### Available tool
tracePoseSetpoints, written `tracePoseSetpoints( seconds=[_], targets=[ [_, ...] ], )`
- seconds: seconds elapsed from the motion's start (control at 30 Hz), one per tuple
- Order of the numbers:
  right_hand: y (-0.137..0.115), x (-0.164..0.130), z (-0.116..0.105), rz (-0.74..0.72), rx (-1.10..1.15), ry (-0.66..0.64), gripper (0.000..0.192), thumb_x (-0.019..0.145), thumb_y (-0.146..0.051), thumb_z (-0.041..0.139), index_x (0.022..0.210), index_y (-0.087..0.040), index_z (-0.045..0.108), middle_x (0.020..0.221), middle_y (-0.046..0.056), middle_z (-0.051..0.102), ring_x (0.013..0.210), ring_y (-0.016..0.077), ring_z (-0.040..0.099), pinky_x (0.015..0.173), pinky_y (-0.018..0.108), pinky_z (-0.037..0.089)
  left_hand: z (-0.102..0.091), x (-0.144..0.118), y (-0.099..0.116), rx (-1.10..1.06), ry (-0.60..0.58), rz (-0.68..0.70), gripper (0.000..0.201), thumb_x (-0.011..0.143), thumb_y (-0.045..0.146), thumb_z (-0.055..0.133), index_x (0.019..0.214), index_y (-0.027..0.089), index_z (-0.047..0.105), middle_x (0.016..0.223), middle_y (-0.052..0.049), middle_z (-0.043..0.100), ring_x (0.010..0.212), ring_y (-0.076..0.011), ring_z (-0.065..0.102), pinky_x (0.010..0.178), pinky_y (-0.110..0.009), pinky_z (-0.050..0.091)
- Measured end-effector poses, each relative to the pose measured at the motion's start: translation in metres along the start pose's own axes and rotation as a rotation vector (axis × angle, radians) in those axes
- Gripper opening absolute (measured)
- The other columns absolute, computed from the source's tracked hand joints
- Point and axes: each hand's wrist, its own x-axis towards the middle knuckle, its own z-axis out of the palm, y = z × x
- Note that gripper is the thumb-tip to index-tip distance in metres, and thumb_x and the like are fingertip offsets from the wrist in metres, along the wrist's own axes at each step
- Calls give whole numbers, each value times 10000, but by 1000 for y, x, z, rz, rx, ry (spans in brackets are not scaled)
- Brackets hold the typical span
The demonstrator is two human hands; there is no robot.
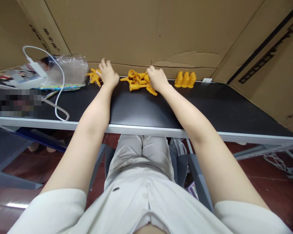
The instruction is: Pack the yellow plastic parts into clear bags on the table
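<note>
My left hand (107,74) is at the back of the black table, its fingers apart, beside a small heap of yellow-orange plastic pieces with little metal chains (95,78). Its thumb side is close to that heap; whether it touches is unclear. My right hand (157,78) curls its fingers round a yellow-orange plastic piece at the right end of the middle pile, its fingertips partly hidden. Hollow, bell-mouthed yellow-orange parts (134,85) lie jumbled in that pile. Farther right, several yellow-orange figure-like pieces (185,80) stand upright in close rows.
Cardboard panels (146,32) wall off the back and the right side. At left lie a clear plastic bag (70,70), a white charger-like block (38,69) and a white cable (63,78). A white tag (207,80) sits by the back edge. The table's metal edge (146,130) runs before me.
</note>
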Motion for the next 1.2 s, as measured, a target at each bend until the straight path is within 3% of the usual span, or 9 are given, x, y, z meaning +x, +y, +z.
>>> tracePoseSetpoints(
  seconds=[0.07,0.1,0.23,0.37,0.47,0.57,0.73,0.93,1.2],
  targets=[
    [8,-4,-7,59,25,64,502,984,-37,389,1443,-67,588,1451,239,635,1238,362,703,1094,535,497,-1,-3,6,11,53,80,722,1083,531,319,1692,143,319,1839,-154,351,1656,-268,190,1105,-645,215],
    [11,-7,-12,87,36,98,521,961,-28,393,1438,-89,595,1456,232,637,1239,359,695,1096,527,502,-2,-5,10,20,68,124,701,1089,468,322,1721,167,277,1865,-114,305,1658,-261,172,1152,-664,194],
    [23,-29,-26,143,82,219,504,938,-34,392,1342,-186,653,1492,204,638,1312,354,643,1113,490,519,-12,-18,30,-2,72,331,759,1108,525,304,1806,255,183,1749,-72,500,1695,-276,107,1240,-703,196],
    [31,-47,-26,87,97,178,450,997,-91,386,1344,-193,653,1525,206,615,1420,368,583,1177,538,482,-14,-23,44,-110,1,582,805,1056,581,389,1824,404,229,1808,-48,427,1738,-298,184,1273,-639,344],
    [34,-49,-25,27,102,170,473,1026,-122,351,1383,-199,651,1514,199,616,1431,384,566,1212,604,435,-4,-18,50,-194,-56,727,809,1012,532,470,1791,346,359,1811,-110,420,1687,-384,353,1280,-613,399],
    [32,-46,-25,-25,113,193,513,1037,-121,304,1409,-188,650,1495,189,619,1415,382,570,1225,629,396,8,-13,52,-231,-110,831,792,990,514,514,1727,228,468,1713,-188,539,1570,-436,526,1259,-576,447],
    [25,-41,-17,-100,129,210,547,1091,-160,252,1521,-189,590,1538,168,604,1460,356,551,1289,625,314,17,-10,51,-217,-124,816,624,1062,502,471,1581,179,594,1464,-195,728,1388,-413,682,1197,-523,500],
    [19,-42,-11,-52,117,129,585,1113,-198,309,1679,-138,448,1617,236,575,1540,369,503,1331,635,283,17,-13,53,-124,-40,745,521,1091,446,468,1518,194,629,1392,-188,743,1322,-405,709,1129,-506,539],
    [16,-40,-15,1,78,73,419,1116,-152,338,1445,-107,594,1470,242,679,1430,377,603,1297,686,331,11,-22,61,-4,-89,689,584,1086,394,449,1619,185,563,1468,-219,688,1340,-436,687,1128,-551,539]
  ],
)
